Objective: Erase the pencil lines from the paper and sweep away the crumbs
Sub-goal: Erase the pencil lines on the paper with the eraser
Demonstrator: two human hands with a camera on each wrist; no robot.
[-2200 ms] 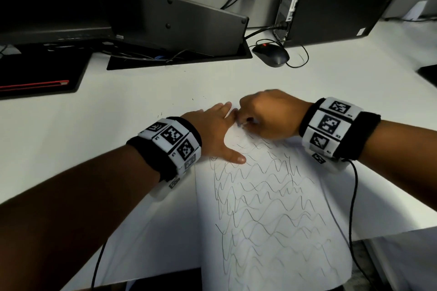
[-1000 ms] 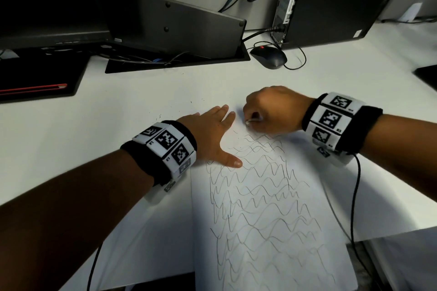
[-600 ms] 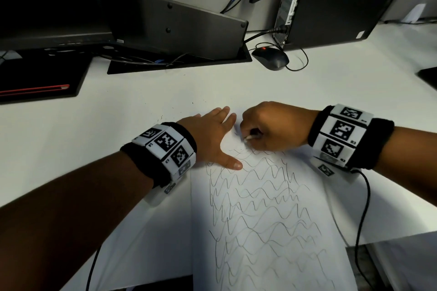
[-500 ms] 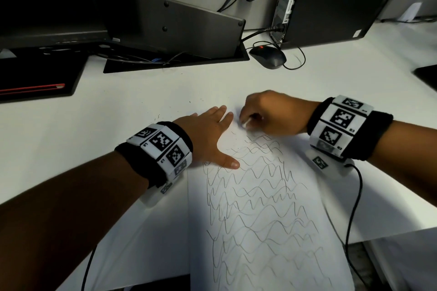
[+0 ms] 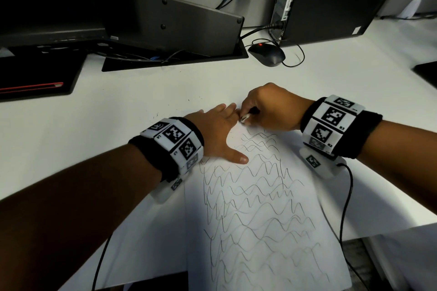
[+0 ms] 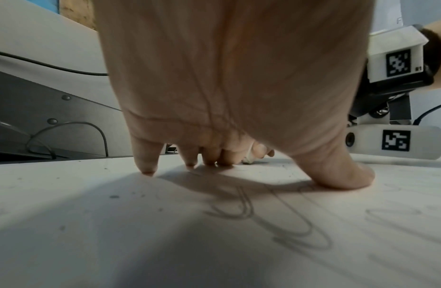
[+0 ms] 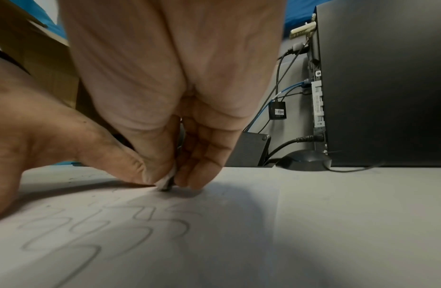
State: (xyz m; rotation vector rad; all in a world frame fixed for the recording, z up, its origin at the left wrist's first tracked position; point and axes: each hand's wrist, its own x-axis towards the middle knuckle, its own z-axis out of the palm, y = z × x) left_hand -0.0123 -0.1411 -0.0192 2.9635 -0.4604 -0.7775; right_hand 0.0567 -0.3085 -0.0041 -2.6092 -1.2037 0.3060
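Right hand [image 5: 272,108] slid its eraser [image 5: 244,118] against left hand [image 5: 216,134], mouse [image 5: 267,54] beyond

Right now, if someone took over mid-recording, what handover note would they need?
Left hand: flat, fingers spread, pressing the paper down at its far left corner.
Right hand: pinching a small white eraser, its tip on the paper's far edge.
Done: only the far strip looks erased.
Left: nearly all the wavy pencil lines; then sweep the crumbs scattered on the desk beyond the paper.
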